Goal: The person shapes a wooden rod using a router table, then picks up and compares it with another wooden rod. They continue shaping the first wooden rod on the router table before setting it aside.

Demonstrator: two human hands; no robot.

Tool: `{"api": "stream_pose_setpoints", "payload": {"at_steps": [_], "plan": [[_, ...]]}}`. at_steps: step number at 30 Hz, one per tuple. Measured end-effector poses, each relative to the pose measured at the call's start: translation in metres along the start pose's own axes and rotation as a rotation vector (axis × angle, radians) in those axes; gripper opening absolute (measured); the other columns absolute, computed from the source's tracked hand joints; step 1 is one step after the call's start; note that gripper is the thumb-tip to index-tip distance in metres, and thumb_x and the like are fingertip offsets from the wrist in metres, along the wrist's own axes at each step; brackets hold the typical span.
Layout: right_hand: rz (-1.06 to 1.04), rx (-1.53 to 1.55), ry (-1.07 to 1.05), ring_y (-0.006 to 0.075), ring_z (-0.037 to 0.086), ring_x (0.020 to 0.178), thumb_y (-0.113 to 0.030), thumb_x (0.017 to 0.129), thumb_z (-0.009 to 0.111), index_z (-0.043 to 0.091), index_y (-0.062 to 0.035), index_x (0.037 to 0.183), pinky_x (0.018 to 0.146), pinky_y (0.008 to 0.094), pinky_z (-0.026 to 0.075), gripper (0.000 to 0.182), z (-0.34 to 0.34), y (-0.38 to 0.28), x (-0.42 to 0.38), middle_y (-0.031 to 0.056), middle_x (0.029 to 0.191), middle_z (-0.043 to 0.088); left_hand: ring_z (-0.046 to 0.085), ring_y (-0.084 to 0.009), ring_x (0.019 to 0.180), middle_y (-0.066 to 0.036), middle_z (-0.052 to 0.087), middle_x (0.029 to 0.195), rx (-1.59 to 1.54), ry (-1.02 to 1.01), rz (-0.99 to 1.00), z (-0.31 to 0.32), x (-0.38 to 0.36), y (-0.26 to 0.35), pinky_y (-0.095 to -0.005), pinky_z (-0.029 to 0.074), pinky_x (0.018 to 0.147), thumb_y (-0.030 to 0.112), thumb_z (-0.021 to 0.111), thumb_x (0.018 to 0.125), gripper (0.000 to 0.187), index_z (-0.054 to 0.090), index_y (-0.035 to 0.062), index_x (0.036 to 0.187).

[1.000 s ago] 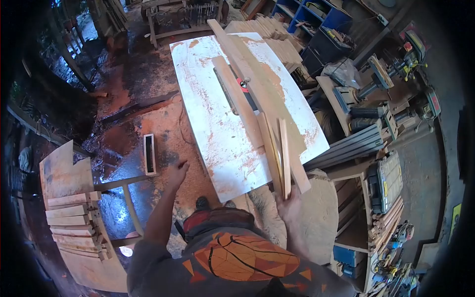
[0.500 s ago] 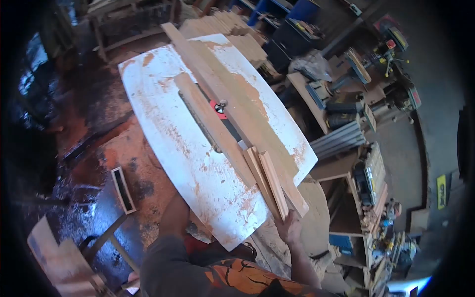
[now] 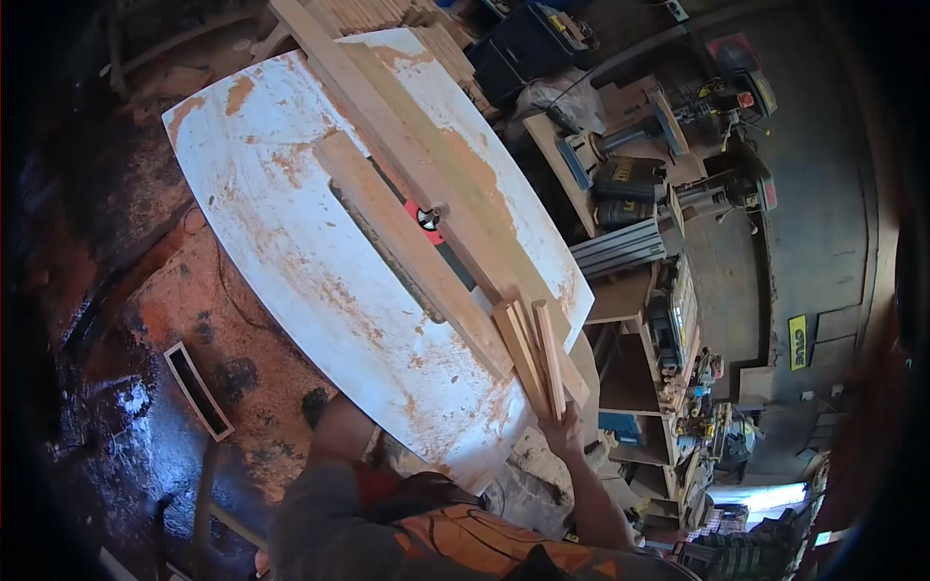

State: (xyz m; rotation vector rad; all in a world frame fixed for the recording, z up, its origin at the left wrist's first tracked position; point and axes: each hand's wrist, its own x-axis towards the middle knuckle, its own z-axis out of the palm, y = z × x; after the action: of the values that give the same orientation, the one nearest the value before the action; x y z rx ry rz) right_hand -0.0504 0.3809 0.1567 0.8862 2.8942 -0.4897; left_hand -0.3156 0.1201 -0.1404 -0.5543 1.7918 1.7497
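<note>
My right hand is closed round the near ends of two or three thin wooden strips. The strips fan apart slightly and lie over the near end of the white router table. Beside them runs a long wooden fence, with a shorter wooden board parallel on its left. Between fence and board sits a router bit in a red ring. My left forearm passes beneath the table's left edge, which hides that hand.
Sawdust and shavings lie on the table and floor. A narrow wooden frame is on the floor at left. Drill presses and wooden shelves stand at right. Stacked wood lies beyond the table.
My view has shifted, so the table appears further left and higher. The strips' far ends have spread a little apart in my right hand. My left forearm stays under the table edge.
</note>
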Motion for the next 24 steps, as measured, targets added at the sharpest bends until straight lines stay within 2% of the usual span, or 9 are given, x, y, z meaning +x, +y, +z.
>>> {"api": "stream_pose_setpoints", "payload": {"at_steps": [4, 7, 9, 11, 13, 17, 20, 21, 24], "plan": [[0.014, -0.170, 0.013, 0.0457, 0.067, 0.089, -0.019, 0.076, 0.084, 0.047, -0.0029, 0.117, 0.075, 0.0520, 0.052, 0.058, 0.003, 0.003, 0.000, 0.0240, 0.093, 0.066, 0.067, -0.0178, 0.093, -0.012, 0.070, 0.104, -0.023, -0.006, -0.020, 0.013, -0.018, -0.013, -0.0316, 0.054, 0.083, 0.021, 0.067, 0.097, 0.041, 0.063, -0.0042, 0.129], [0.137, -0.224, -0.061, 0.0465, 0.067, 0.096, -0.022, 0.076, 0.083, 0.046, -0.0031, 0.126, 0.079, 0.0515, 0.053, 0.066, -0.005, -0.032, -0.003, 0.0258, 0.101, 0.067, 0.067, -0.0178, 0.093, -0.012, 0.070, 0.104, -0.046, -0.022, -0.016, 0.025, -0.034, -0.014, -0.0316, 0.054, 0.083, 0.021, 0.067, 0.097, 0.041, 0.063, -0.0043, 0.129], [0.151, -0.139, -0.025, 0.0468, 0.066, 0.102, -0.026, 0.076, 0.083, 0.044, -0.0029, 0.133, 0.084, 0.0507, 0.053, 0.073, -0.006, -0.046, -0.001, 0.0275, 0.108, 0.067, 0.067, -0.0178, 0.094, -0.012, 0.070, 0.104, -0.067, -0.012, -0.031, 0.036, -0.047, -0.018, -0.0317, 0.054, 0.083, 0.021, 0.067, 0.097, 0.041, 0.063, -0.0043, 0.129], [0.148, -0.248, -0.022, 0.0486, 0.063, 0.111, -0.032, 0.075, 0.084, 0.034, 0.0079, 0.147, 0.091, 0.0519, 0.051, 0.096, -0.002, -0.015, -0.001, 0.0351, 0.122, 0.061, 0.066, -0.0178, 0.094, -0.012, 0.070, 0.104, -0.086, -0.021, -0.040, 0.035, -0.060, -0.018, -0.0317, 0.054, 0.083, 0.021, 0.067, 0.097, 0.041, 0.063, -0.0044, 0.129], [0.172, -0.154, -0.090, 0.0475, 0.060, 0.119, -0.033, 0.075, 0.084, 0.026, 0.0128, 0.151, 0.097, 0.0507, 0.050, 0.107, -0.003, -0.018, 0.003, 0.0366, 0.129, 0.057, 0.066, -0.0178, 0.094, -0.012, 0.070, 0.104, -0.106, -0.010, -0.039, 0.029, -0.065, -0.016, -0.0317, 0.054, 0.083, 0.020, 0.067, 0.097, 0.041, 0.063, -0.0044, 0.129], [0.065, -0.277, -0.023, 0.0467, 0.060, 0.119, -0.033, 0.075, 0.084, 0.028, 0.0125, 0.151, 0.098, 0.0510, 0.050, 0.105, -0.001, -0.008, 0.003, 0.0346, 0.127, 0.058, 0.066, -0.0177, 0.094, -0.012, 0.070, 0.104, -0.121, 0.001, -0.034, 0.024, -0.067, -0.015, -0.0317, 0.054, 0.083, 0.020, 0.067, 0.097, 0.040, 0.063, -0.0045, 0.129], [0.093, 0.003, -0.012, 0.0414, 0.067, 0.107, -0.025, 0.076, 0.085, 0.039, 0.0048, 0.142, 0.088, 0.0480, 0.055, 0.086, 0.002, -0.007, -0.002, 0.0283, 0.118, 0.065, 0.066, -0.0177, 0.094, -0.012, 0.070, 0.104, -0.113, 0.019, -0.031, 0.015, -0.063, -0.024, -0.0318, 0.054, 0.083, 0.020, 0.067, 0.098, 0.040, 0.063, -0.0046, 0.129], [0.117, -0.198, -0.032, 0.0384, 0.069, 0.101, -0.023, 0.076, 0.085, 0.044, 0.0004, 0.136, 0.084, 0.0466, 0.056, 0.076, -0.001, -0.008, 0.001, 0.0260, 0.114, 0.067, 0.066, -0.0177, 0.094, -0.012, 0.069, 0.104, -0.106, 0.018, -0.024, 0.013, -0.059, -0.025, -0.0318, 0.054, 0.083, 0.020, 0.067, 0.098, 0.040, 0.063, -0.0046, 0.129], [-0.036, -0.323, 0.064, 0.0420, 0.070, 0.092, -0.022, 0.074, 0.085, 0.047, -0.0037, 0.122, 0.078, 0.0491, 0.055, 0.064, 0.005, 0.021, 0.008, 0.0246, 0.102, 0.068, 0.066, -0.0177, 0.094, -0.012, 0.069, 0.104, -0.087, 0.035, -0.022, 0.008, -0.052, -0.032, -0.0318, 0.054, 0.083, 0.020, 0.067, 0.098, 0.040, 0.063, -0.0047, 0.129]]}}
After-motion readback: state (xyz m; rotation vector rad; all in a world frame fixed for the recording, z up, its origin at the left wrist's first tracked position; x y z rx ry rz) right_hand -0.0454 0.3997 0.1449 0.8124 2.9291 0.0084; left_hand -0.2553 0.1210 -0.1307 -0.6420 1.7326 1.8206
